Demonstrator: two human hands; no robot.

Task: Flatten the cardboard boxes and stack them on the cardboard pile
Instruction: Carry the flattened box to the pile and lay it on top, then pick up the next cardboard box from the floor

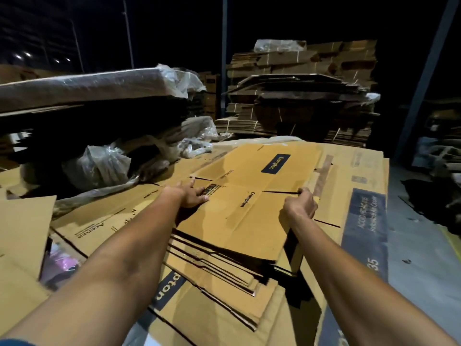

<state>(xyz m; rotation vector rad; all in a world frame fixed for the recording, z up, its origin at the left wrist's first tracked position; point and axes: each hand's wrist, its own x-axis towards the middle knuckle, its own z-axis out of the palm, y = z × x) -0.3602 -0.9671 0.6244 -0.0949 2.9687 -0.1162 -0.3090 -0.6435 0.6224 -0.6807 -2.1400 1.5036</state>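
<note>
Now both hands are resting on the flattened tan cardboard box printed "Crompton" [252,193] in the middle of the frame. The left hand [193,196] is lying on the box's left edge with fingers spread and mostly straight, pressing down on the panel. The right hand [301,203] is curling its fingers round the box's right edge, gripping it beside a slot between flaps. That box is lying flat, slightly askew, on top of the staggered pile of flattened brown cardboard sheets [214,265], whose layered edges are showing toward the lower centre. A larger flattened carton with a dark blue printed panel [361,233] is lying underneath at the right. Crumpled clear plastic wrap [99,166] is sitting at the left, below a long plastic-wrapped cardboard bundle [82,88] in the upper left. A tall stack of flattened brown cartons [301,96] is standing in the upper centre against darkness.
</note>
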